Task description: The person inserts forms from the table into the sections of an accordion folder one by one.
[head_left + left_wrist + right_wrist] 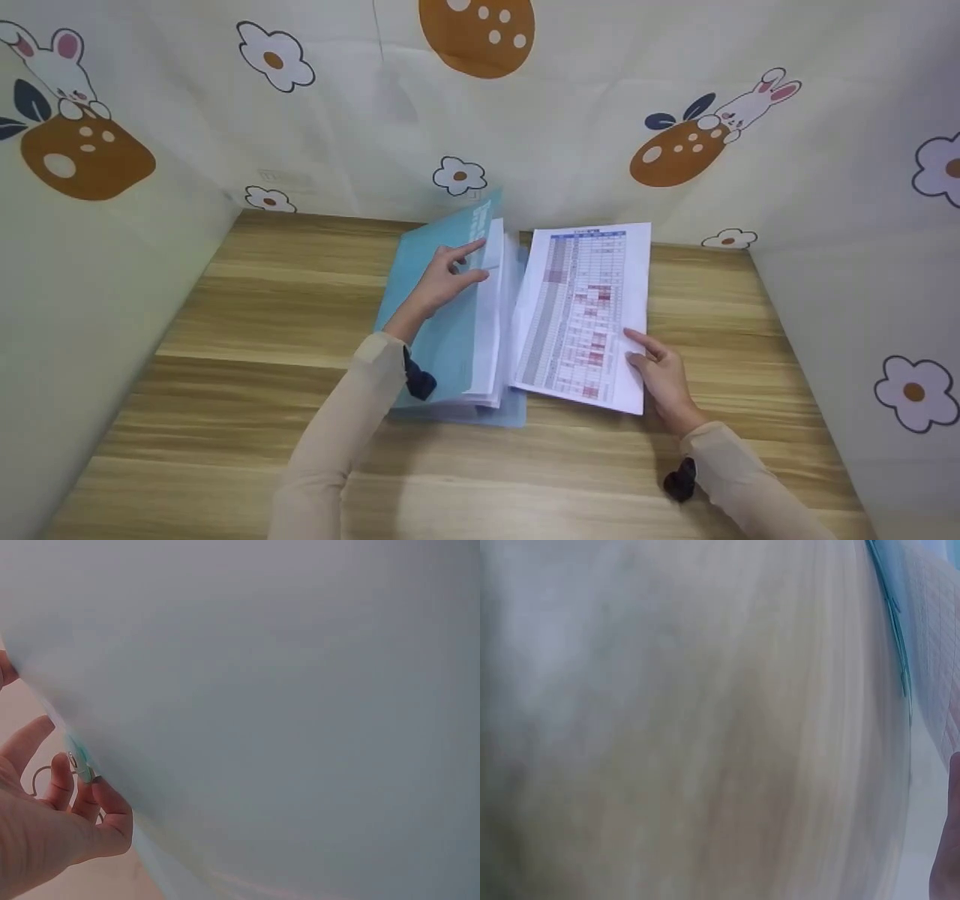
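A teal folder [442, 315] lies half open on the wooden table, its front cover lifted and white pages [492, 322] showing inside. My left hand [442, 281] is at the cover's raised edge, index finger and thumb pointing toward the pages. In the left wrist view, its curled fingers hold a small teal binder clip [81, 761] with wire handles beside the pale cover [285, 705]. My right hand [666, 379] pinches the right edge of a printed table sheet [581, 322], which slants beside the folder's opening. At the right wrist view's edge, part of that hand [946, 840] shows next to the sheet.
The wooden table [247, 420] extends around the folder. A pale curtain [360, 135] printed with rabbits and flowers stands behind it, with pale walls at both sides. A dark wrist camera [420, 379] hangs close above the teal cover.
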`<state>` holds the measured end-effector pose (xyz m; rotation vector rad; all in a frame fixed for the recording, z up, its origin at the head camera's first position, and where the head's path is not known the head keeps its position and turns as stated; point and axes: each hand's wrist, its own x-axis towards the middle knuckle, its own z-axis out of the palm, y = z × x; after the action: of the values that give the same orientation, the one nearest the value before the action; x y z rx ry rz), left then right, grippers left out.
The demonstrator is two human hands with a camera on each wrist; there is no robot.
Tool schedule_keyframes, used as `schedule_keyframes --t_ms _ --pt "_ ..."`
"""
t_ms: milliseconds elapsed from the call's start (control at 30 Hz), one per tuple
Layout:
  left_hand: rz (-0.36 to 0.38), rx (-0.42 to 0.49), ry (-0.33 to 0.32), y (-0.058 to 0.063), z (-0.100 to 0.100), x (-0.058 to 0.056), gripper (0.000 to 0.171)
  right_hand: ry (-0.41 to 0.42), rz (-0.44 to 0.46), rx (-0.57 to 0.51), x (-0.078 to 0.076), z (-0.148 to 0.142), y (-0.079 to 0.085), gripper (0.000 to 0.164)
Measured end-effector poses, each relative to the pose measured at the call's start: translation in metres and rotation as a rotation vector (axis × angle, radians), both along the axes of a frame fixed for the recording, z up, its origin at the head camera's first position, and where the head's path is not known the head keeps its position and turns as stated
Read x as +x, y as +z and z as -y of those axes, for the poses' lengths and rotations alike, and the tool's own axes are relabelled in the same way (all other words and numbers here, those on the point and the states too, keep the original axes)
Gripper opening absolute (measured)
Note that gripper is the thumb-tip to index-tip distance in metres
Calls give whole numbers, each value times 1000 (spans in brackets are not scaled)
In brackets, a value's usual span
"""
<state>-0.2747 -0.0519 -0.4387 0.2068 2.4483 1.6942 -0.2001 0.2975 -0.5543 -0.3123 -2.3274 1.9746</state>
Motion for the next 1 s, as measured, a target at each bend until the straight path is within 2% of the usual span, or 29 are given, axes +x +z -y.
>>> schedule_keyframes --t_ms 133,300,433,600,867,1000 --pt "9 -14 0 1 0 0 54 -9 3 -7 4 3 4 41" --pt "18 -27 -2 0 0 -1 54 8 7 0 15 11 24 39" --pt "27 -29 2 0 0 -1 54 12 16 11 20 14 35 37" --pt "18 -27 0 0 0 -1 53 -21 22 -12 20 15 37 37" --pt "-25 4 -15 -2 1 -1 53 -46 -22 -48 18 14 31 36" --pt "-38 6 -19 -2 1 -1 52 -58 -44 -59 19 18 34 36"
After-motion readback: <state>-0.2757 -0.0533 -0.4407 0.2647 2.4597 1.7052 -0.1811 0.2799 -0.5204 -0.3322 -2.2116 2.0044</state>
